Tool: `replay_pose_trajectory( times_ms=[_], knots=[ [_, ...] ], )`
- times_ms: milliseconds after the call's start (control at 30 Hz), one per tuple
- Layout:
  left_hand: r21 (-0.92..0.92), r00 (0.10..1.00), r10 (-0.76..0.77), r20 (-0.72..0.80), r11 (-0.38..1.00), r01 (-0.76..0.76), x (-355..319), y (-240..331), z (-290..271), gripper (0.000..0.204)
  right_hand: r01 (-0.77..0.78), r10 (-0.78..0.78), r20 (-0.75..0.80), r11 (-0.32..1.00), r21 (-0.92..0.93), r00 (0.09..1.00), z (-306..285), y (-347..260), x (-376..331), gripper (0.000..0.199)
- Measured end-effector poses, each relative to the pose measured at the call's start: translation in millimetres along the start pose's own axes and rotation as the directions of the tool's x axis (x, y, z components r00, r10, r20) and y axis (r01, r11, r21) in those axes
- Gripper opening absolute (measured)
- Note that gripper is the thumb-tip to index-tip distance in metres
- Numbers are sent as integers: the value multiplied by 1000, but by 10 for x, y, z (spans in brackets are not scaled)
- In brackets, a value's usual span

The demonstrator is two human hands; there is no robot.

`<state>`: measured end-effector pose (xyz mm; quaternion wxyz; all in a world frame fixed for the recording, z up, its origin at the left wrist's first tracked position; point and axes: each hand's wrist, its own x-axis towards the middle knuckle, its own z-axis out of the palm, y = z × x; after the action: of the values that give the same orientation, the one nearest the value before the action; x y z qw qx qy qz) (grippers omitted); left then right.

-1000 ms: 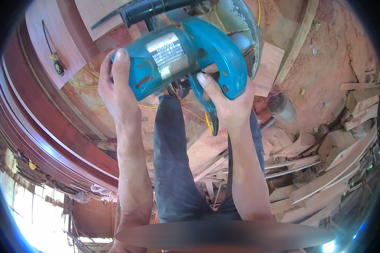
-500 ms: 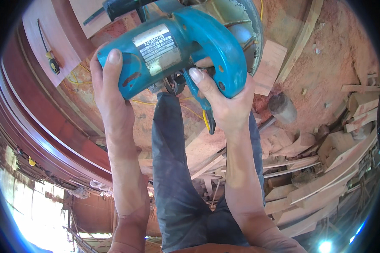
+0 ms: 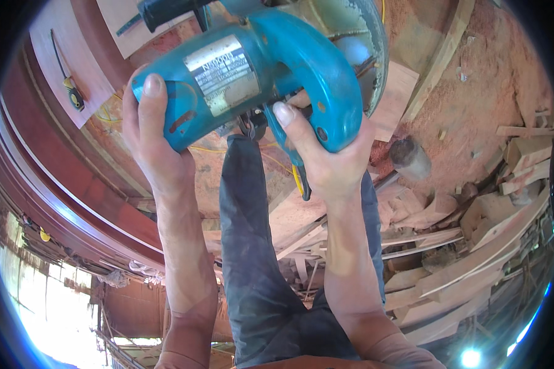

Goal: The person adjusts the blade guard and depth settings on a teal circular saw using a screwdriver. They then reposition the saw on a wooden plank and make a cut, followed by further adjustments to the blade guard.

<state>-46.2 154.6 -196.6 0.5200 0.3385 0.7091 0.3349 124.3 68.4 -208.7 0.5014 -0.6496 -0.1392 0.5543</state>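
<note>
A teal circular saw [image 3: 184, 101] with a pale rating label is held up in front of me, above the floor. My left hand [image 3: 151, 132] wraps round the rear end of its motor housing, thumb on top. Around the curved rear handle [image 3: 344, 92] my right hand [image 3: 332, 147] is closed, thumb on the inner side; its fingertips are mostly hidden by the handle. The metal blade guard [image 3: 375, 61] lies at the far right of the saw. A black front grip [image 3: 172, 13] sticks out at the far left. Below the handle hangs the cord [image 3: 301, 181].
Reddish boards [image 3: 86, 184] run along the left. A tape measure [image 3: 74, 95] lies on a pale panel [image 3: 49, 67]. Wood offcuts [image 3: 474, 246] pile up at the right. A short round post [image 3: 410, 158] and a flat plank piece [image 3: 397, 92] are on the dusty floor.
Both hands have shifted slightly with the saw; its rear end and my left hand have moved a little to the left. The grip of each hand is unchanged.
</note>
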Motion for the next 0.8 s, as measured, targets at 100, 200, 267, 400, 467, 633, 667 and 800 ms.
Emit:
replay_pose_trajectory(
  times_ms=[100, 200, 267, 400, 467, 633, 667, 800],
  knots=[
    [13, 1000, 4, -25, 1000, -4, -7, 16, 25, 55, -4, 4, 4, 999, -52, 1000, -3, -10, 7, 18],
    [8, 1000, 8, -28, 1000, -8, -10, 16, 36, 56, -14, 13, -5, 998, -68, 1000, -7, -18, -6, 18],
    [6, 1000, 2, -28, 1000, -1, -6, 14, 29, 56, -6, 6, -4, 997, -78, 1000, -7, -19, -11, 19],
    [1, 999, 10, -34, 1000, -10, 8, 0, 17, 57, 13, -14, -11, 998, -67, 1000, 7, -21, -10, 19],
    [8, 999, 2, -34, 1000, -2, 16, 7, 10, 57, 30, -31, -10, 995, -99, 999, 9, -33, -8, 19],
    [12, 999, 5, -39, 1000, -5, 18, 26, 22, 58, 23, -25, -16, 994, -106, 1000, 15, -64, 0, 20],
    [13, 999, 4, -40, 1000, -4, 22, 30, 24, 58, 32, -34, -19, 993, -113, 999, 20, -65, 7, 20],
    [24, 999, 12, -42, 1000, -11, 45, 42, 28, 58, 18, -19, -12, 993, -120, 1000, 31, -83, 27, 21]
  ],
)
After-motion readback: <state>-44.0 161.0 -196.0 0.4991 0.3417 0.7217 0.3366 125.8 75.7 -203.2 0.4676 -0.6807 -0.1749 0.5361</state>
